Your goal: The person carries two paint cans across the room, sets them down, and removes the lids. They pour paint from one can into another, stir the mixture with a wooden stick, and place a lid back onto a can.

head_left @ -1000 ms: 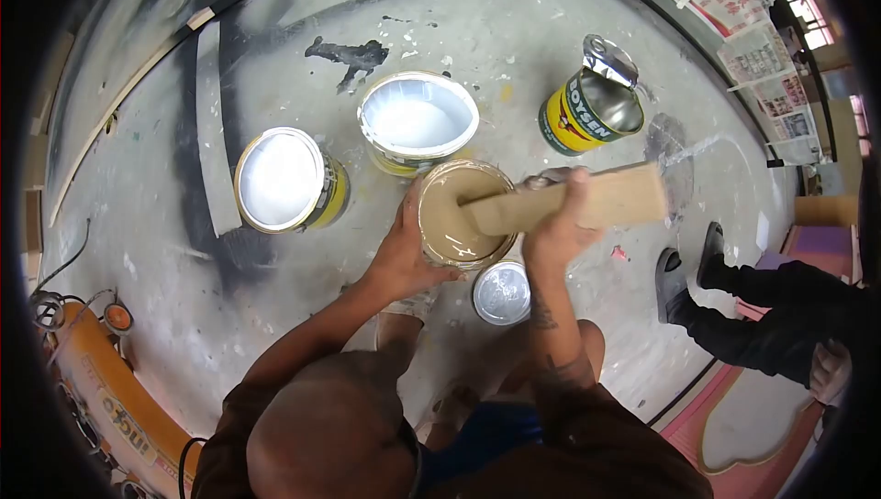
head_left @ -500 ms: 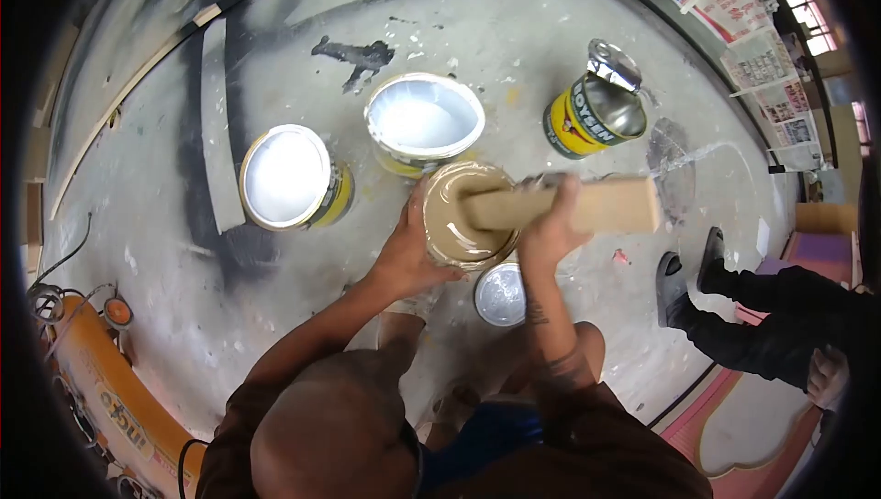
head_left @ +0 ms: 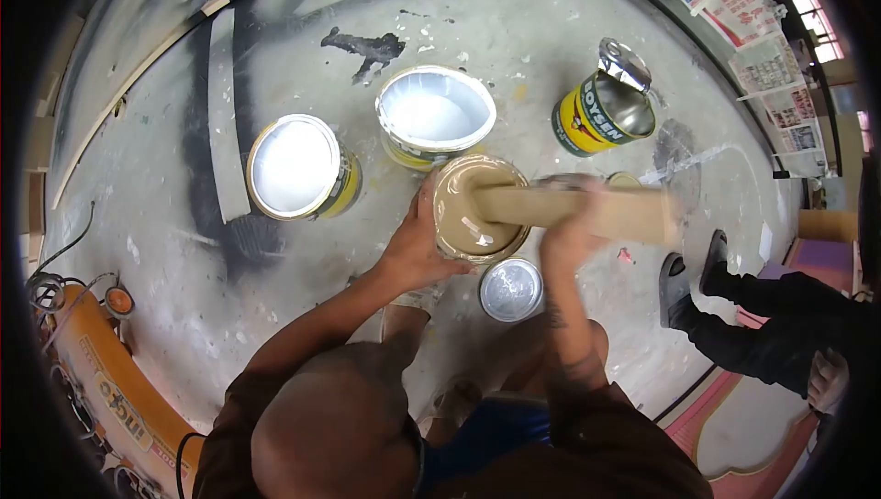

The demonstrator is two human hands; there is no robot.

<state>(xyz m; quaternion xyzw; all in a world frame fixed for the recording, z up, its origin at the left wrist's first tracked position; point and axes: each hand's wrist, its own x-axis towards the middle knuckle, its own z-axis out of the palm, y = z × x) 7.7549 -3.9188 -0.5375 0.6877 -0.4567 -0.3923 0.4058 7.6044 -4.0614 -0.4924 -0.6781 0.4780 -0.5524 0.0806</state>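
Observation:
A paint can (head_left: pixel 462 222) of glossy tan paint stands on the floor in front of me. My left hand (head_left: pixel 415 244) is wrapped round its left side, gripping it. In my right hand (head_left: pixel 571 231), smeared by motion, is a flat wooden stick (head_left: pixel 518 206); its lower end dips into the tan paint. A round metal lid (head_left: pixel 511 290) lies by the can's near side. Behind it stands an open can (head_left: pixel 437 114) of white paint, and to the left another white-filled can (head_left: pixel 294 167).
An opened yellow-and-green can (head_left: pixel 601 114) with its lid bent up stands at right. Another person's legs (head_left: pixel 734 306) are at the right edge. An orange compressor tank (head_left: pixel 110 389) sits lower left. Newspaper sheets (head_left: pixel 743 31) cover a panel at upper right.
The upper end of the stick and my right hand have shifted slightly right and down, the stick still in the paint. My left hand keeps its hold on the can.

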